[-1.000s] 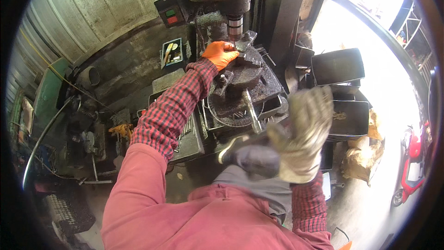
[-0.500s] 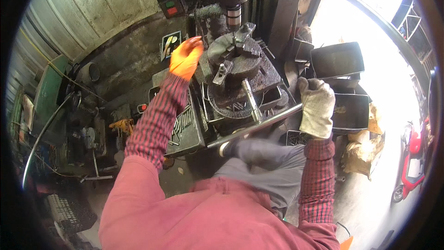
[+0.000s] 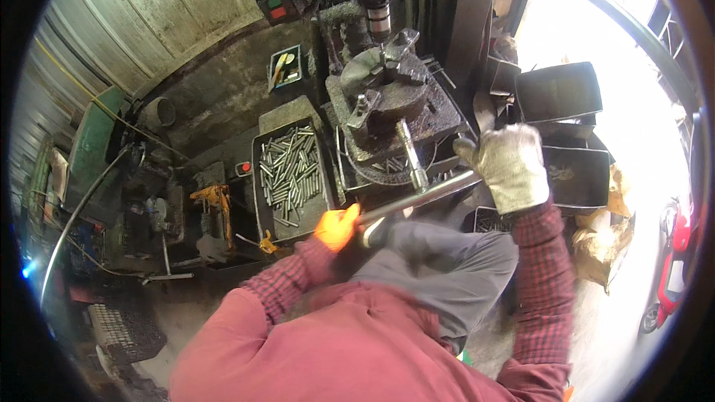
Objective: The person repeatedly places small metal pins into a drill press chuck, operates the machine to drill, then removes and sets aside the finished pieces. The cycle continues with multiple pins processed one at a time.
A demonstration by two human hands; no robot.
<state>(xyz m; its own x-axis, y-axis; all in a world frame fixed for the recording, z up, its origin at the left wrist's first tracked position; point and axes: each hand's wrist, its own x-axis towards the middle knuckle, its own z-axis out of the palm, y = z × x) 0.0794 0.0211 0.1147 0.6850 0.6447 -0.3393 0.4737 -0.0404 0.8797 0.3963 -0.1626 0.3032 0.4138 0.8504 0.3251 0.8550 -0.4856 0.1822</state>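
Observation:
A long bare metal bar [image 3: 426, 197] runs slantwise in front of my lap, its right end higher. My left hand [image 3: 337, 229], in an orange glove, is closed around its left end. At the other end my right hand [image 3: 512, 167], in a pale work glove, wraps the bar with the fingers partly hidden. Beyond the bar a grimy three-jaw chuck [image 3: 383, 78] sits on the machine table, below the drill spindle [image 3: 379, 21]. A steel rod handle [image 3: 411, 152] sticks out from the chuck's base toward me.
A tray [image 3: 261, 205] of short metal pins lies left of the chuck. Dark bins [image 3: 558, 93] stand at the right, above a crumpled paper sack [image 3: 605, 242]. A switch box [image 3: 274, 1] with green and red buttons hangs at the back. A small blue-rimmed box [image 3: 286, 67] is near the wall.
My left hand has come down from beside the chuck to the bar's left end and closed on it. The pin tray is now uncovered. My right hand stays at the bar's right end.

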